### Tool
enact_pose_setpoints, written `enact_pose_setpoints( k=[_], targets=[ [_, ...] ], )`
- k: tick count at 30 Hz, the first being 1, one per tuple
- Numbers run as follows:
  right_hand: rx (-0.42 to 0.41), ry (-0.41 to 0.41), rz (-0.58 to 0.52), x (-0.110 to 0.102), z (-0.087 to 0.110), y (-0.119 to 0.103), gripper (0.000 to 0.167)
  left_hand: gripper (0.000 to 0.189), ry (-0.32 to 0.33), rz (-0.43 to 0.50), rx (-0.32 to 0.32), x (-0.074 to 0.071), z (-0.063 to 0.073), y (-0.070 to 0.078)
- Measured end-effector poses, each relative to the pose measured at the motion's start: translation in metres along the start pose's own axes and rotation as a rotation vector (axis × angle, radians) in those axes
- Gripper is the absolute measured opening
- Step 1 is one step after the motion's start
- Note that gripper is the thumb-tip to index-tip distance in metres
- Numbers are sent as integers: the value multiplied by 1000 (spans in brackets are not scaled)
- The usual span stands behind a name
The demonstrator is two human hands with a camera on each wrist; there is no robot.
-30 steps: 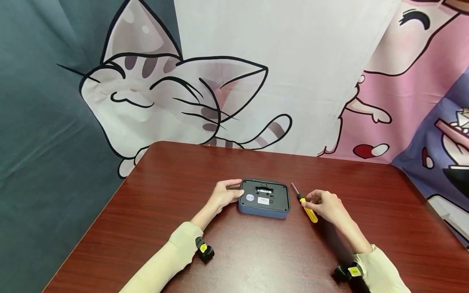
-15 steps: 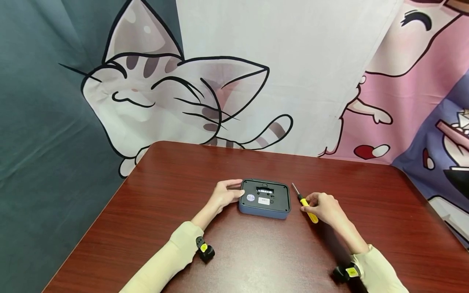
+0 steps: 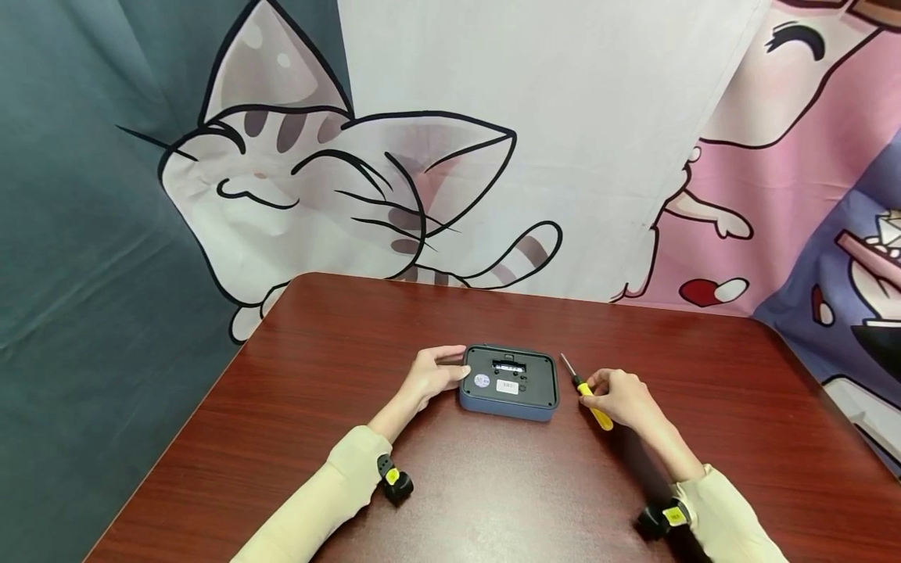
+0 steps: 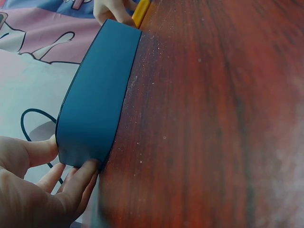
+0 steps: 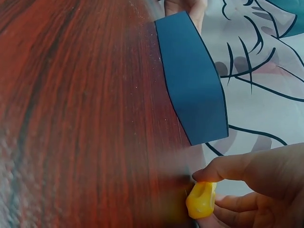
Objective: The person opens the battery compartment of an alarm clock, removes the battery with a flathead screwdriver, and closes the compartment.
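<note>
A blue box-shaped device point(image 3: 507, 408) lies on the table with its black underside up. That face has a small open slot point(image 3: 508, 366) with something pale inside, and a white label point(image 3: 507, 386). My left hand point(image 3: 431, 377) grips the device's left end, thumb on the upper edge and fingers against the end, as the left wrist view also shows. To the right, a screwdriver point(image 3: 601, 417) with a yellow and black handle lies with its metal tip pointing away. My right hand point(image 3: 626, 399) pinches the handle point(image 5: 201, 202) between thumb and fingers. Part of the handle is hidden.
The brown wooden table point(image 3: 338, 328) carries both things, with a narrow gap between device and screwdriver. Behind its far edge hangs a cloth backdrop point(image 3: 598, 156) with cartoon animals. A black wrist camera point(image 3: 397, 486) sits on the left sleeve, another camera point(image 3: 653, 522) on the right.
My right hand has lowered slightly, its thumb and fingers settling around the screwdriver handle. The left hand, the device and the screwdriver stay where they were.
</note>
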State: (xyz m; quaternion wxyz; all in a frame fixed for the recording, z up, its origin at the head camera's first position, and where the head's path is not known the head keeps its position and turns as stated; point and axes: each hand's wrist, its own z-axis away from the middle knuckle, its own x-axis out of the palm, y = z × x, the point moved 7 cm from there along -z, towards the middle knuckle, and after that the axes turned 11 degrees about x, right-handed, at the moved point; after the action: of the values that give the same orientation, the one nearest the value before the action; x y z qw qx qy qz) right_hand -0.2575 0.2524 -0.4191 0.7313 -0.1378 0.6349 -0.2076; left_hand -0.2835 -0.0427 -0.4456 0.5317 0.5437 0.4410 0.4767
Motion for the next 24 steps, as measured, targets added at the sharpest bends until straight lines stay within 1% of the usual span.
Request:
enact_pose_setpoints(
  k=[7,11,17,24],
  targets=[
    [-1,23,5,1,-1,2,26,47,-7,8,2,1,-1,-1],
    [-4,42,-8,-1,-1,1,26,47,0,7,-3,0,-2,-1],
    [-3,58,-11,-3,0,-1,26,47,-8,3,3,0,-2,-1],
    [-2,104,-20,-8,3,-4,26,47,-11,-4,13,0,-2,-2]
  ],
)
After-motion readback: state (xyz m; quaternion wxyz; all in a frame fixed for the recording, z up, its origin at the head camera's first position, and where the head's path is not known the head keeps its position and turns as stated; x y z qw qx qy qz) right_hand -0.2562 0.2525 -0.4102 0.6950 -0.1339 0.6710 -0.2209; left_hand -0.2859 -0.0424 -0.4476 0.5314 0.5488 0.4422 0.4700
